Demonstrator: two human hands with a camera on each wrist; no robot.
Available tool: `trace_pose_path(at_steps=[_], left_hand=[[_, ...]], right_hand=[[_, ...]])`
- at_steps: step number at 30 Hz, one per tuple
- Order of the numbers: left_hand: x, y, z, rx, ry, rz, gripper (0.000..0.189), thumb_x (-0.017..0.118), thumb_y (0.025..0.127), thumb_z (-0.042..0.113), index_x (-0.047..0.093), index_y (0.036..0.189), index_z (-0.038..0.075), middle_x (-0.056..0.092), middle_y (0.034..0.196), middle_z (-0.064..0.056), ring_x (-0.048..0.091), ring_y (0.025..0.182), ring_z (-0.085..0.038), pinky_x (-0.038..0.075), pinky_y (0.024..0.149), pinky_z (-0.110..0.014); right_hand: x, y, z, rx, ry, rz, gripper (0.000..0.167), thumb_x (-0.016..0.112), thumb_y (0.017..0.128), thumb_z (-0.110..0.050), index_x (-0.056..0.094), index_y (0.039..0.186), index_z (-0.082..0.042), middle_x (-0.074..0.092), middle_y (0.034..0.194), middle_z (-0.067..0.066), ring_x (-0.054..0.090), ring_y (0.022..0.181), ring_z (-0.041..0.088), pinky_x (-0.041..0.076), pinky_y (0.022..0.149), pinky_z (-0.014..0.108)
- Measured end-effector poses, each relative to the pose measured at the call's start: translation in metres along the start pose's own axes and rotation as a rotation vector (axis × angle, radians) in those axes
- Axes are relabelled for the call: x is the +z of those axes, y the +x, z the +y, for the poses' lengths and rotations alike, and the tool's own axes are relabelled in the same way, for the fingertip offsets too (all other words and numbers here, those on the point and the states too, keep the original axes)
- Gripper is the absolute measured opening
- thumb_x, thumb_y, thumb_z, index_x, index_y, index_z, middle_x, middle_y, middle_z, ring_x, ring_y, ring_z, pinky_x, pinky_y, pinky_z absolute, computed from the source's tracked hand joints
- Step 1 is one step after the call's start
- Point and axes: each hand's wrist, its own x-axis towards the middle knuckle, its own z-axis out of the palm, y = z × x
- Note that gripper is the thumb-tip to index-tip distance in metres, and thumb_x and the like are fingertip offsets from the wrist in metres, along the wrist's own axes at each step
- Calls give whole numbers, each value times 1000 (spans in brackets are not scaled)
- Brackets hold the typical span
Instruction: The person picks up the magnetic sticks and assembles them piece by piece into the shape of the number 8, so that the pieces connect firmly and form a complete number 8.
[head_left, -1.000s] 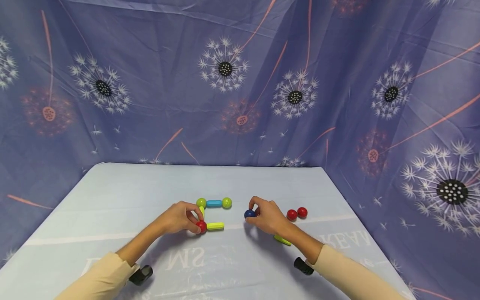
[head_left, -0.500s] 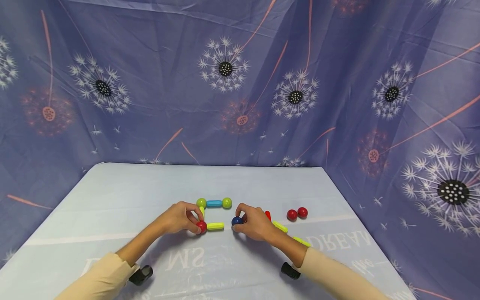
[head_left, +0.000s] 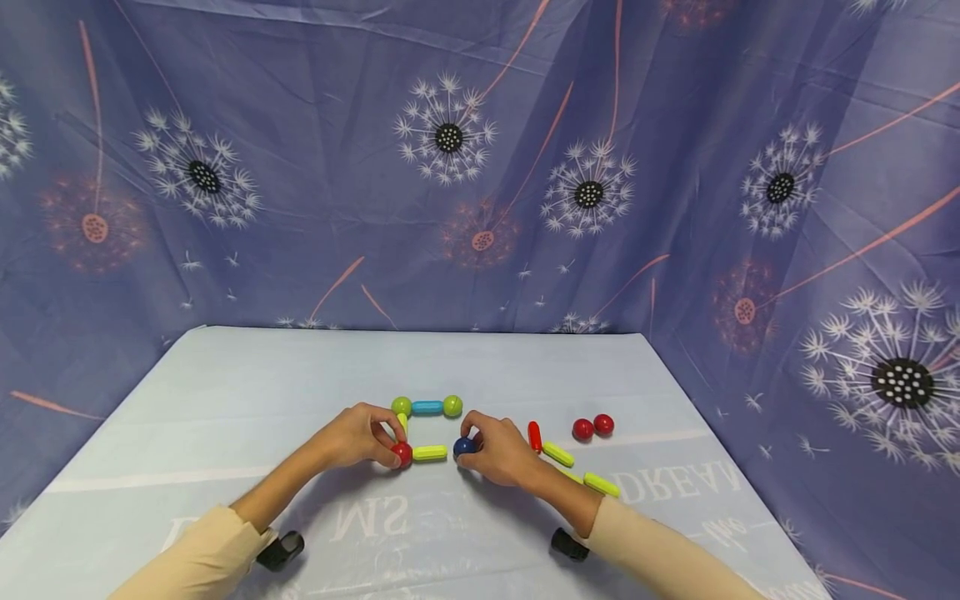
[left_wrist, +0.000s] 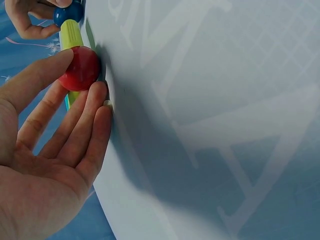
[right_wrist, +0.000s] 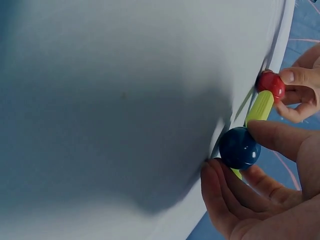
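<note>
My left hand (head_left: 362, 435) pinches a red ball (left_wrist: 82, 69) between thumb and fingers, low on the table. From that ball a yellow-green rod (head_left: 430, 452) points right, and another yellow-green rod (head_left: 402, 423) runs back to a green ball (head_left: 402, 406). A blue rod (head_left: 427, 407) links this to a second green ball (head_left: 453, 406). My right hand (head_left: 501, 450) pinches a dark blue ball (right_wrist: 240, 148) close to the free end of the right-pointing rod. In the head view a slight gap shows there; the wrist views cannot tell whether they touch.
Right of my right hand lie a red rod (head_left: 535, 437) and yellow-green rods (head_left: 558, 454), one partly hidden by the forearm. Two red balls (head_left: 593, 427) sit farther right on the white-covered table (head_left: 300, 367). A patterned blue cloth (head_left: 337, 167) hangs behind and at the sides.
My right hand has carried the blue ball left and nearer to me, up to the rod's end, uncovering the red and yellow-green rods. The left hand stays on the red ball.
</note>
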Motion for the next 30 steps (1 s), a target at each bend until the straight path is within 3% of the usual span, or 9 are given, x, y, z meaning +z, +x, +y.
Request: trace_pose_path(at_steps=[10, 19, 30], left_hand=[[0, -1, 1, 10, -7, -4, 29, 88, 70, 5, 73, 95, 7, 77, 83, -7, 67, 78, -15, 48, 68, -31], [1, 1, -3, 4, -7, 0, 28, 88, 71, 5, 74, 95, 8, 77, 83, -6, 67, 79, -16, 49, 69, -33], [1, 1, -2, 4, -4, 3, 28, 88, 71, 5, 74, 95, 8, 76, 82, -5, 66, 79, -16, 48, 68, -33]], right_hand=[[2, 0, -4, 2, -4, -1, 29, 81, 85, -28, 62, 106, -21, 76, 98, 4, 63, 88, 18, 53, 75, 34], [3, 1, -7, -40, 8, 1, 27, 80, 84, -25, 62, 103, -20, 75, 88, -1, 61, 77, 11, 49, 68, 27], [1, 1, -7, -35, 17, -8, 30, 82, 83, -26, 62, 104, -20, 76, 93, 2, 64, 84, 16, 50, 71, 29]])
